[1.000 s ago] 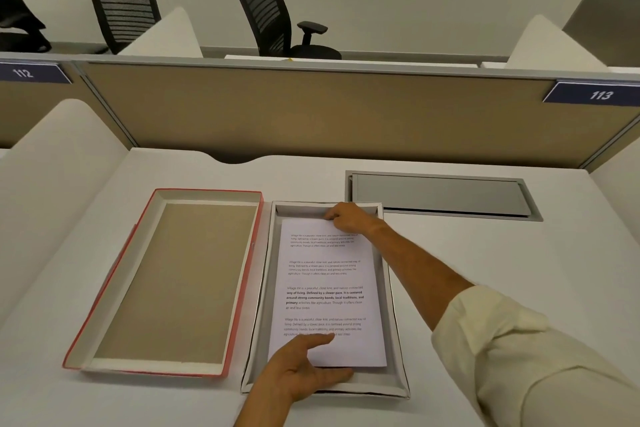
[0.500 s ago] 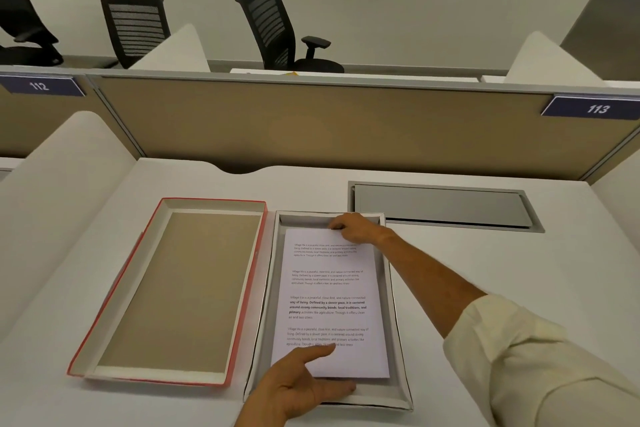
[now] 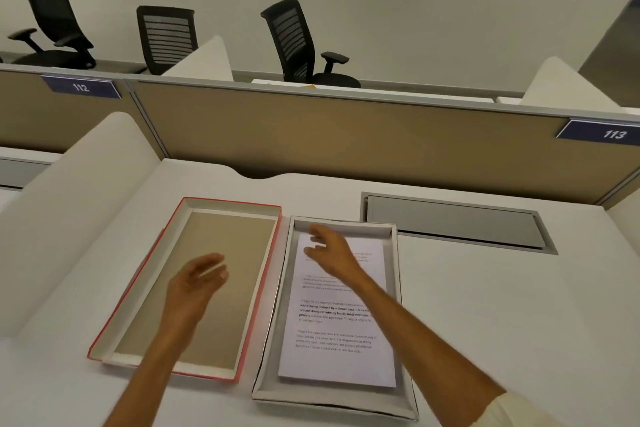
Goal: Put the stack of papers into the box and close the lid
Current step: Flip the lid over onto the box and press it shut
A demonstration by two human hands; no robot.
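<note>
The stack of printed papers (image 3: 337, 350) lies flat inside the shallow grey box (image 3: 273, 333) on the white desk. To its left the red-edged lid (image 3: 266, 284) lies upside down, its brown inside showing. My left hand (image 3: 194, 282) hovers over the lid, fingers apart, holding nothing. My right hand (image 3: 329, 251) is above the far left corner of the papers, fingers spread and pointing toward the lid, blurred by motion.
A grey cable hatch (image 3: 457, 224) is set into the desk behind and right of the box. A tan partition (image 3: 346, 135) closes off the far edge, and a white curved divider (image 3: 69, 204) stands on the left. Office chairs stand beyond.
My left hand has left the near edge of the papers and swung left over the lid. My right hand has lifted off the papers' far edge and moved left. The view has tilted.
</note>
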